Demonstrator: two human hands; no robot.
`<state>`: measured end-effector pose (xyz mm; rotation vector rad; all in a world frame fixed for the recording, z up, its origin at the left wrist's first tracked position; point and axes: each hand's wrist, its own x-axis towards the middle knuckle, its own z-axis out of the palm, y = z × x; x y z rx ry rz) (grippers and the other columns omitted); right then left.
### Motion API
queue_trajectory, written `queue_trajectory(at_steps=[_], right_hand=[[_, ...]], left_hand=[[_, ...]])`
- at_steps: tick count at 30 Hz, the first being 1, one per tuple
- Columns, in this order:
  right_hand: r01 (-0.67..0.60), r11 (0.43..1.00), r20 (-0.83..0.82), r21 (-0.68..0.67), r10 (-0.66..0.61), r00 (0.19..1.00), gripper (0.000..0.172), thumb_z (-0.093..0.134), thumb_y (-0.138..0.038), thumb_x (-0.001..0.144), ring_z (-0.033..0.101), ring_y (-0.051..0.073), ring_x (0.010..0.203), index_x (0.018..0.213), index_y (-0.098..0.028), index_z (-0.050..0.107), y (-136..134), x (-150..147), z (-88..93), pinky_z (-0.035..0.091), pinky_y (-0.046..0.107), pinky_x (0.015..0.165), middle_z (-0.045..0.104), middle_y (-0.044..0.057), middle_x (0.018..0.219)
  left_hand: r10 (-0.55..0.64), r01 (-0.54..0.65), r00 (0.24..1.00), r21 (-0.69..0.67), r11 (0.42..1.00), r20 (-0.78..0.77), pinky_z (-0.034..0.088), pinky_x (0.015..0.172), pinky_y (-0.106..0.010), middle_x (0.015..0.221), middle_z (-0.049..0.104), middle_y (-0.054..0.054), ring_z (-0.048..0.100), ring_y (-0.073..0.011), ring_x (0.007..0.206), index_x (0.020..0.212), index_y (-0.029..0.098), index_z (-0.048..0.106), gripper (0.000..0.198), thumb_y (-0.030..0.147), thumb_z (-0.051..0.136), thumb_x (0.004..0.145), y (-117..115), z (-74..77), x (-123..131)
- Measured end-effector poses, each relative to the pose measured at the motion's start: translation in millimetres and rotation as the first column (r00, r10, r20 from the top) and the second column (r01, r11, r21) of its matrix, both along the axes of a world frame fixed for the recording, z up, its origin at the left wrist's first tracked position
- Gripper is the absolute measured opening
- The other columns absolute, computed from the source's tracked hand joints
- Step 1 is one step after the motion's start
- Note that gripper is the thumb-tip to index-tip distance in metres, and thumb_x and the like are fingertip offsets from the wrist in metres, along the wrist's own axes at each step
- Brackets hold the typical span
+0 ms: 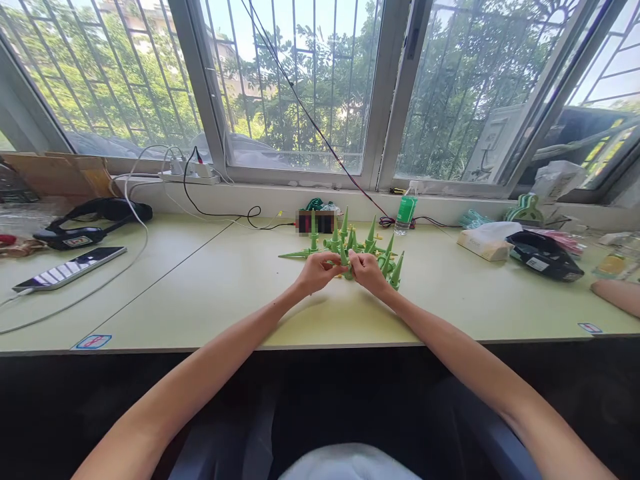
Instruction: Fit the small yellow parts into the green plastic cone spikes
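Observation:
Both my hands meet over the pale table [230, 287], around one green cone-shaped spike [344, 253] that points upward. My left hand [320, 270] pinches at its left side, fingertips closed. From the right, my right hand [367, 272] grips the same spike with thumb and curled fingers. Its lower end is partly hidden by my fingers. Behind and beside my hands are several more green spikes [371, 232], some upright and some lying down, with small yellow parts among them.
A bottle with a green label [407, 210] stands at the back. To the right are a tissue pack [483, 241], a black strapped device [545, 255] and another person's arm [617, 297]. At left lie a phone [70, 269], a black headset [95, 220], cables and a power strip [190, 175].

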<state>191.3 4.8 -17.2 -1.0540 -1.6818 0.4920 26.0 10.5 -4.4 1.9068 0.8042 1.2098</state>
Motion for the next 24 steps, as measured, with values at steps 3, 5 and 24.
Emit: queue_trajectory(at_steps=[3, 5, 24], right_hand=[[0.015, 0.999, 0.040, 0.041, -0.016, 0.999, 0.064, 0.036, -0.065, 0.093, 0.034, 0.010, 0.043, 0.046, -0.022, 0.033, 0.7, 1.3, -0.4, 0.028, 0.028, 0.047, 0.038, -0.001, 0.040], [0.021, 0.997, 0.073, 0.078, -0.027, 0.997, 0.063, 0.034, -0.066, 0.094, 0.031, 0.010, 0.045, 0.048, -0.022, 0.031, 1.1, 2.0, -0.4, 0.026, 0.028, 0.048, 0.035, -0.002, 0.043], [-0.024, 0.979, 0.205, 0.200, -0.018, 0.979, 0.060, 0.027, -0.067, 0.096, 0.022, 0.011, 0.053, 0.057, -0.021, 0.029, -4.6, 2.7, 3.6, 0.023, 0.029, 0.052, 0.028, -0.003, 0.052]], left_hand=[[-0.060, 0.063, 0.998, -0.126, 0.990, 0.025, 0.021, 0.041, -0.022, 0.064, 0.050, 0.003, 0.033, -0.0025, 0.045, 0.063, 0.013, 0.058, 0.040, 0.042, 0.084, 0.063, -4.9, 5.7, -0.7], [-0.126, 0.138, 0.990, -0.217, 0.966, 0.068, 0.018, 0.041, -0.021, 0.062, 0.049, 0.003, 0.032, -0.0022, 0.044, 0.061, 0.013, 0.054, 0.043, 0.043, 0.086, 0.061, -6.9, 8.6, -2.0], [-0.313, 0.353, 0.935, -0.398, 0.847, 0.163, 0.018, 0.044, -0.021, 0.058, 0.040, 0.006, 0.030, -0.0031, 0.046, 0.068, 0.015, 0.051, 0.041, 0.043, 0.082, 0.070, -3.3, 11.0, -8.7]])
